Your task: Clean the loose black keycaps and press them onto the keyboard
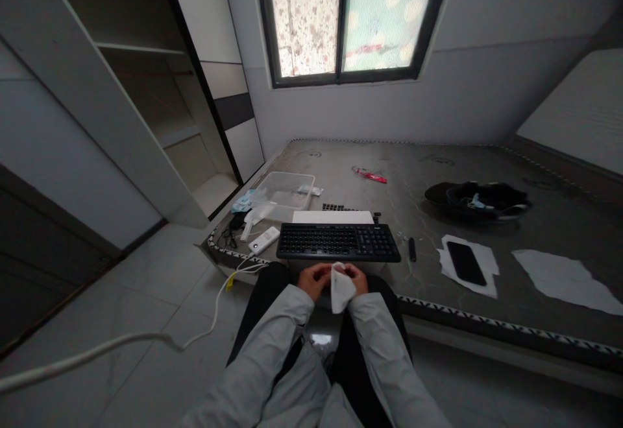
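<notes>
Your right hand (359,279) has its fingers curled, pinching a crumpled white tissue (342,290). Your left hand (312,281) meets the tissue's left side with bent fingers; whether they grip it, you cannot tell from here. Just beyond your fingertips lies the black computer keyboard (317,240), in front of a white box (332,217). Well to the right of your fingers, a black smartphone (466,263) rests on white paper (445,256).

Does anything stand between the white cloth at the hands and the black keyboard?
Nothing visible does: the right hand holds the white cloth, the left hand beside it, just short of the black keyboard's near edge.
</notes>
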Available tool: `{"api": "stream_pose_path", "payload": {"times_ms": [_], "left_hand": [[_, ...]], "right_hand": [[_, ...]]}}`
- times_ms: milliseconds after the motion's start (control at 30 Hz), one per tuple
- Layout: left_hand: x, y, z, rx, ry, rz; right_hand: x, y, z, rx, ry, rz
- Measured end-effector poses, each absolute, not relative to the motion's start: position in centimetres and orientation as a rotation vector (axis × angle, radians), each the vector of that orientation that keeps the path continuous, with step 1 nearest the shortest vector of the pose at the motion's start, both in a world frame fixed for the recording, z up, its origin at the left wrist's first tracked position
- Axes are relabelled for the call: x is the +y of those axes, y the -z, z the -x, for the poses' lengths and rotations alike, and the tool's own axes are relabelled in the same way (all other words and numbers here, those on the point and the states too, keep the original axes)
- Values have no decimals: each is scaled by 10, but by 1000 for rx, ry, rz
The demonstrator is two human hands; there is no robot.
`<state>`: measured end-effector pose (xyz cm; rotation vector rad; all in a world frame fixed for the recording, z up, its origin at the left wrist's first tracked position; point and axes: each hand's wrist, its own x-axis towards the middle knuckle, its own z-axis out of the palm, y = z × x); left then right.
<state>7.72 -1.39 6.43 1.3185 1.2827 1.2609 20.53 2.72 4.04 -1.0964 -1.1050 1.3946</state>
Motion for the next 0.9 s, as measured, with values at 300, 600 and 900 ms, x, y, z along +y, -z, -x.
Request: {"api": "stream_pose_path", "payload": {"times_ms": [300,600,900], "left_hand": [[-17,-74,-73,1677,-1255,-1684],[-19,-90,-73,1862,-1120,-1680],[-17,-82,-69,1840,-1118,-1729]], "right_hand": [[26,-38,-205,-1239,-1348,1088],[27,-29,-205,-1396,-1176,1136],[28,-24,-202,-1418,-1114,1209]]}}
